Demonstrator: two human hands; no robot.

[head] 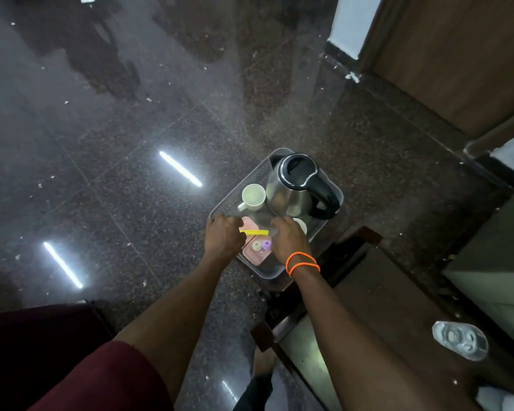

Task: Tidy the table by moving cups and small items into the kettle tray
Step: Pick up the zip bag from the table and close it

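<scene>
— Two hands over one tray; list from the nearest item outward, please.

— Nearest: maroon sleeve (95,378) on the left arm; clear plastic bottle (460,339) lying on the dark table (383,307) at lower right, well apart from the tray. Right wrist: two orange bands (301,264).

— Hands?

— Left hand (223,237): fingers curled closed at the near-left edge of the translucent tray (264,272); one end of a yellow stick-like item (254,232) meets it. Whether the hand grips the rim, the yellow item, or both, I cannot tell. Right hand (290,240): fingers bent downward into the tray by the other end of the yellow item; what they hold, if anything, cannot be told.

— Tray contents?

— Pink flat dish (254,253), between the hands, carrying a small white piece (256,245) and a small purple piece (266,244). White cup (252,197), upright, handle toward the near-left, just beside the kettle. Second white cup (301,225), mostly hidden behind the right hand. Steel kettle (294,188), black lid and handle, at the far end.

— Beyond?

— Dark speckled floor (131,143), wooden door (457,54) far right
</scene>
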